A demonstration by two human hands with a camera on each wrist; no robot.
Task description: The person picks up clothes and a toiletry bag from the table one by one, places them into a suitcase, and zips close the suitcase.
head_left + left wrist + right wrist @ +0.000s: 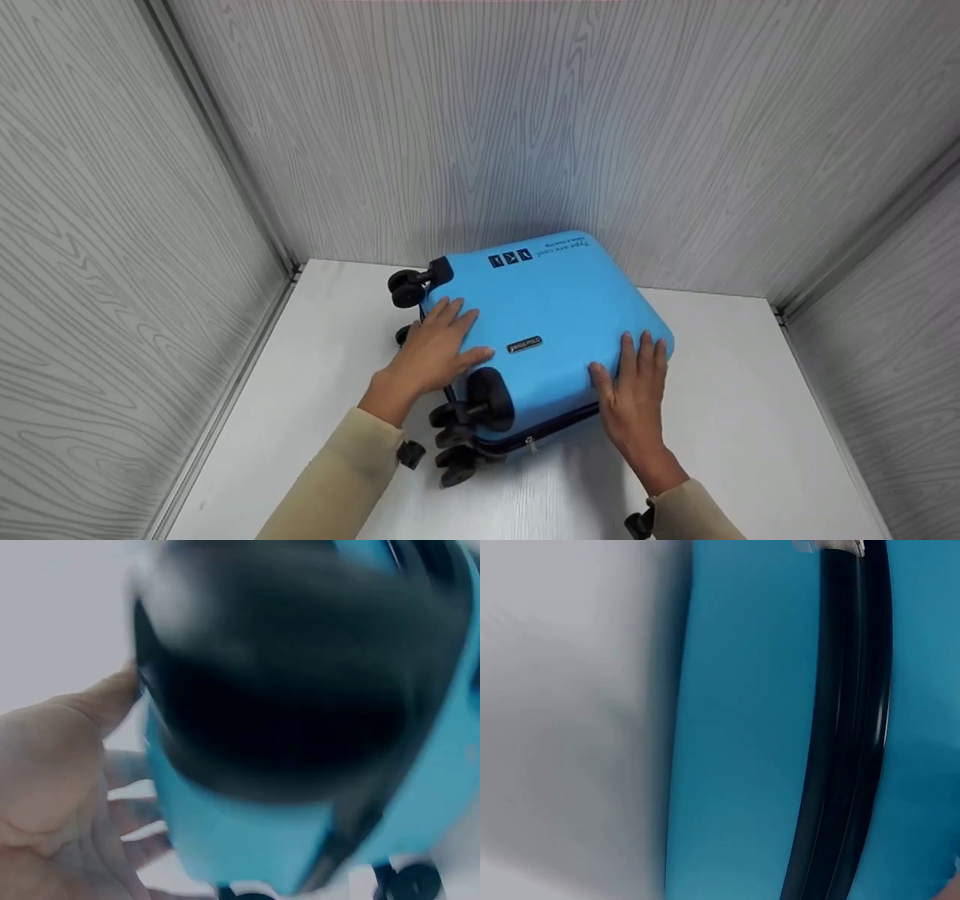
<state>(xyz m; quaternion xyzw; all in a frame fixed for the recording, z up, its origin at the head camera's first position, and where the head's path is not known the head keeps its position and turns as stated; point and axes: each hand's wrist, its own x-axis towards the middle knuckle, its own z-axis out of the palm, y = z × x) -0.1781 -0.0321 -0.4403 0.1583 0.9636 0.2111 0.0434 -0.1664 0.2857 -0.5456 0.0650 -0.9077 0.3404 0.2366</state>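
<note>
A blue hard-shell suitcase [555, 300] lies on its side on the white surface, its black wheels [454, 424] facing left. My left hand [431, 349] rests on its wheeled end and upper face, fingers straight and spread. On the near right edge of the upper face lies my right hand [637, 390], its fingers extended. The left wrist view shows a large blurred black wheel [285, 675] close up, with the left hand [60, 787] beside the shell. In the right wrist view a dark zipper seam [844, 727] runs along the case; only a sliver of hand shows there.
Grey wood-grain panels [450, 127] stand behind the suitcase and on both sides. The white tabletop [750, 420] stretches to the right of the case. A small zipper pull [531, 442] hangs at the near side seam.
</note>
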